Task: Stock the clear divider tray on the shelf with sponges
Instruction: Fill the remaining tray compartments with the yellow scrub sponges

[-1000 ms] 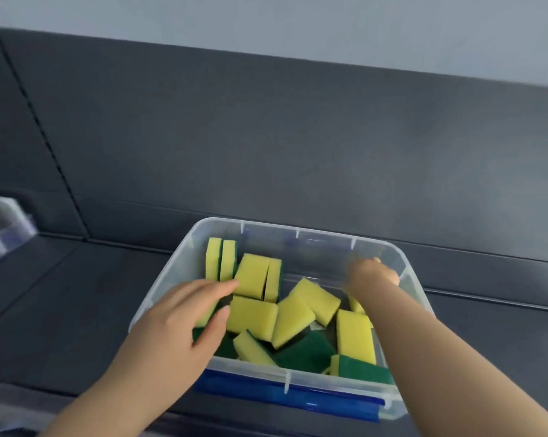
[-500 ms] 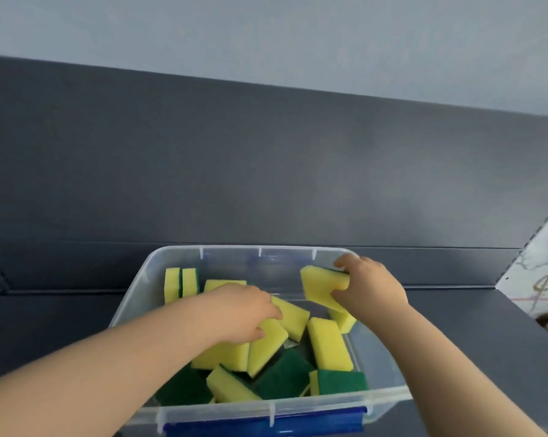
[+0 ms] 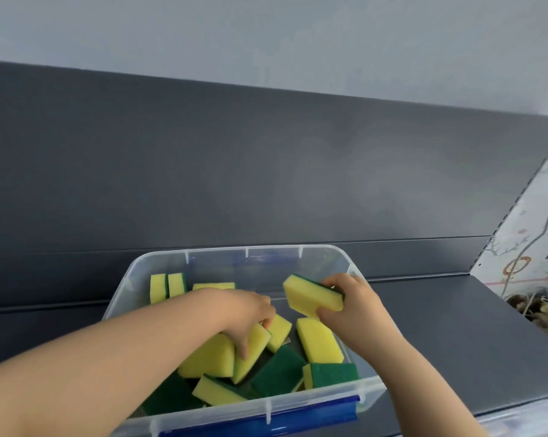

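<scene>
The right hand (image 3: 351, 305) pinches one sponge (image 3: 312, 297) by its end, lifted above the bin (image 3: 345, 260) so it is ready to carry. The left hand (image 3: 250, 313) curls its fingers around another sponge (image 3: 250, 351) in the pile, probably gripping. The divider tray is out of view.
</scene>
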`<move>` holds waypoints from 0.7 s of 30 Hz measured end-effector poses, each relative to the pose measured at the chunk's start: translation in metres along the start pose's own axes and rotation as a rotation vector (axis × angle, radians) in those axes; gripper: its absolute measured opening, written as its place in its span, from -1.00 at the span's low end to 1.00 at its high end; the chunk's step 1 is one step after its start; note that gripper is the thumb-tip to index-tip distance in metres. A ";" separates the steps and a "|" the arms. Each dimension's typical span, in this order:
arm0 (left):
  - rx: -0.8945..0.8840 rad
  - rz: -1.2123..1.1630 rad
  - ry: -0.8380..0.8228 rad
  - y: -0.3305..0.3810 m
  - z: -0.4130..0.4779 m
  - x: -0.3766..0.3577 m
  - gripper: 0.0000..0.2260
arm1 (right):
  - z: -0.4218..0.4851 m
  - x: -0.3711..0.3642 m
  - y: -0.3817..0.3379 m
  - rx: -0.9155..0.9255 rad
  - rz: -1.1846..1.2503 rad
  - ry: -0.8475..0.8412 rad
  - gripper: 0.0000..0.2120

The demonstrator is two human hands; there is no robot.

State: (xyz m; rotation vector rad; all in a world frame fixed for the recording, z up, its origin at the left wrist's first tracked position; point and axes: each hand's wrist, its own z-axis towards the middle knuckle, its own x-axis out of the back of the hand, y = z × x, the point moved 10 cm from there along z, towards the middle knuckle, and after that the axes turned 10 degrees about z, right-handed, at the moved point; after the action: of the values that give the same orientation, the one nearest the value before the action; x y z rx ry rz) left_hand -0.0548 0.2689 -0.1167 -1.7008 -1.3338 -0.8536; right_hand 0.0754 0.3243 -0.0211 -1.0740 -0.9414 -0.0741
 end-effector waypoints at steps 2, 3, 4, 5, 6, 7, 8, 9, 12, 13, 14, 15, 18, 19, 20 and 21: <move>0.030 -0.135 0.105 -0.007 -0.014 0.012 -0.58 | -0.001 -0.004 0.000 -0.001 0.067 0.025 -0.62; 0.055 -0.182 0.151 -0.011 -0.022 0.019 -0.60 | -0.001 -0.004 0.002 -0.007 0.103 0.044 -0.63; 0.081 -0.206 0.196 -0.015 -0.032 0.027 -0.62 | -0.002 -0.004 0.004 -0.014 0.138 0.061 -0.63; 0.103 -0.206 0.240 -0.017 -0.043 0.035 -0.63 | -0.002 -0.004 0.006 -0.020 0.172 0.078 -0.63; 0.124 -0.182 0.284 -0.019 -0.054 0.043 -0.63 | -0.003 -0.002 0.007 -0.024 0.203 0.093 -0.63; 0.145 -0.149 0.331 -0.020 -0.066 0.051 -0.63 | -0.003 0.000 0.008 -0.026 0.232 0.109 -0.64; 0.169 -0.124 0.386 -0.022 -0.079 0.059 -0.64 | -0.004 0.002 0.008 -0.027 0.256 0.124 -0.65; 0.198 -0.122 0.453 -0.023 -0.094 0.067 -0.65 | -0.004 0.004 0.008 -0.026 0.274 0.137 -0.66; 0.288 -0.220 0.793 -0.025 -0.149 0.091 -0.68 | -0.004 0.005 0.000 0.013 0.299 0.139 -0.68; 0.327 -0.254 0.901 -0.025 -0.169 0.093 -0.69 | -0.005 0.005 -0.003 0.038 0.295 0.131 -0.68; 0.381 -0.296 0.969 -0.025 -0.185 0.090 -0.68 | -0.007 0.004 -0.007 0.067 0.285 0.121 -0.68; 0.445 -0.325 1.009 -0.023 -0.198 0.085 -0.67 | -0.010 0.003 -0.011 0.095 0.275 0.113 -0.67; 0.595 -0.332 1.065 -0.012 -0.224 0.070 -0.60 | -0.021 0.003 -0.025 0.202 0.266 0.105 -0.62; 0.631 -0.306 1.048 -0.007 -0.228 0.068 -0.59 | -0.026 0.003 -0.029 0.243 0.272 0.104 -0.60; 0.664 -0.274 1.019 -0.002 -0.231 0.065 -0.58 | -0.030 0.002 -0.033 0.280 0.282 0.102 -0.58; 0.698 -0.259 0.991 0.001 -0.235 0.062 -0.58 | -0.034 0.000 -0.035 0.311 0.297 0.100 -0.57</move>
State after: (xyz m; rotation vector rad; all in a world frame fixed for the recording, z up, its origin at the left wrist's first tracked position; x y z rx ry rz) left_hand -0.0478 0.0873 0.0448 -0.4297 -0.9534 -1.0110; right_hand 0.0797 0.2797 -0.0013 -0.9007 -0.6693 0.2541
